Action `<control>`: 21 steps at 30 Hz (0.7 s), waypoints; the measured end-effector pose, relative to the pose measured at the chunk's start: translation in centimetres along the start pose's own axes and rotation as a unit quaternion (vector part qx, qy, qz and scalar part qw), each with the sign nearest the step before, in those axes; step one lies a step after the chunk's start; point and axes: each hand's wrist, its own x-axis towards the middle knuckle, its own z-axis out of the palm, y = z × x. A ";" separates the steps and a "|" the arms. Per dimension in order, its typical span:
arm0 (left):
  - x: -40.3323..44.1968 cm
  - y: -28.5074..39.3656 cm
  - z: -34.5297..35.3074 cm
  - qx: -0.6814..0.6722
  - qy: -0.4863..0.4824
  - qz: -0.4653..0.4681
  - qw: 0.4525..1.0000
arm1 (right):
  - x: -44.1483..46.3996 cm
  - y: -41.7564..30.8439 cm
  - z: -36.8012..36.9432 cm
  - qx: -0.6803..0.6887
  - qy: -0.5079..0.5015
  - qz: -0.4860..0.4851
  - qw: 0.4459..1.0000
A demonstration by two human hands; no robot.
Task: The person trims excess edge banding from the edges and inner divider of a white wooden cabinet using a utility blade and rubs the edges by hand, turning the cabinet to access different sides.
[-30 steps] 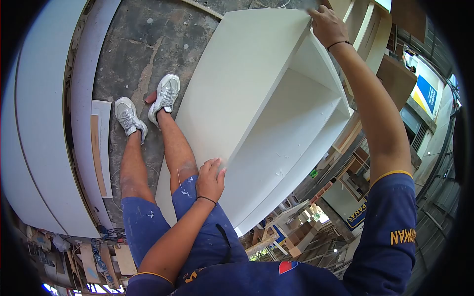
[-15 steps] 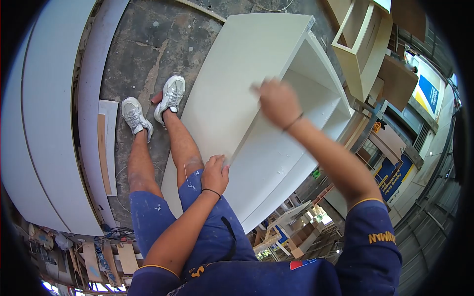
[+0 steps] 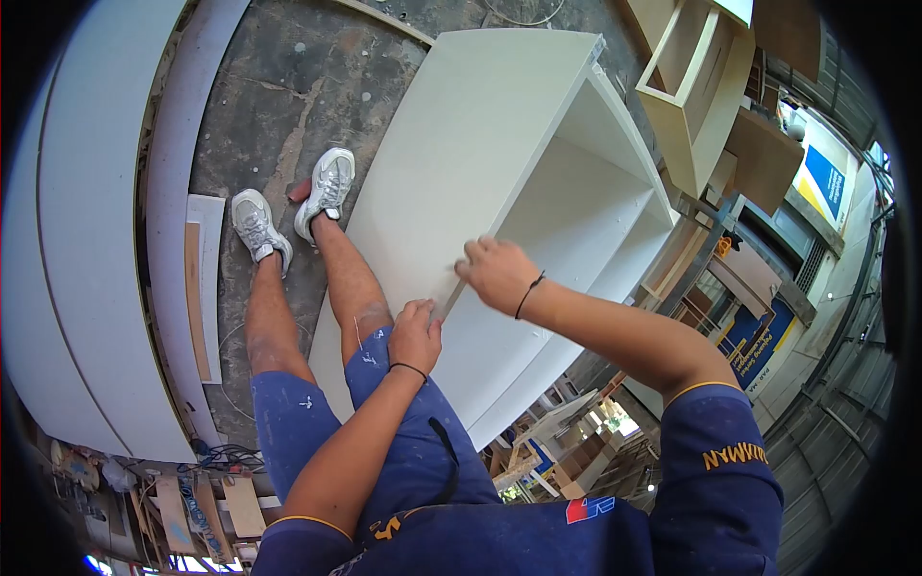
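Observation:
A pale white cabinet (image 3: 461,144) lies on its side in front of me, its open compartments facing right. My left hand (image 3: 416,336) is at the near end of the top panel's long edge, fingers bent over it and thumb on the inner side. Farther along that same edge is my right hand (image 3: 497,276), with its fingers curled together at the panel. Whatever small thing the right fingers pinch is too hidden and blurred to name. Both wrists wear a thin dark band.
Long pale panels (image 3: 86,230) stand on the left. A narrow board (image 3: 204,288) lies beside my shoes (image 3: 331,187) on the stained concrete floor (image 3: 259,106). A wooden frame cabinet (image 3: 696,96) is at the upper right. Cables (image 3: 230,457) lie at the lower left.
My right hand has come from the far corner of the cabinet back along the edge, close to my left hand. The left hand has stayed almost in place.

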 end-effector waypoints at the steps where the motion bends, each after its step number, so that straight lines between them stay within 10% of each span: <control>1: 0.1 0.1 -0.1 0.000 0.004 -0.002 1.000 | 0.2 -0.1 -0.1 -0.007 -0.017 -0.010 1.000; 8: 0.0 0.0 0.1 -0.010 0.013 0.001 1.000 | 6.3 20.4 -10.8 -0.226 0.094 0.219 0.945; 17: 0.2 -0.1 -0.2 -0.016 -0.018 -0.019 1.000 | 0.3 -5.0 1.5 0.010 -0.160 0.029 0.987; 21: 0.0 -0.5 -0.1 -0.020 -0.021 -0.019 0.999 | 3.4 1.7 -2.9 0.011 -0.043 0.147 0.988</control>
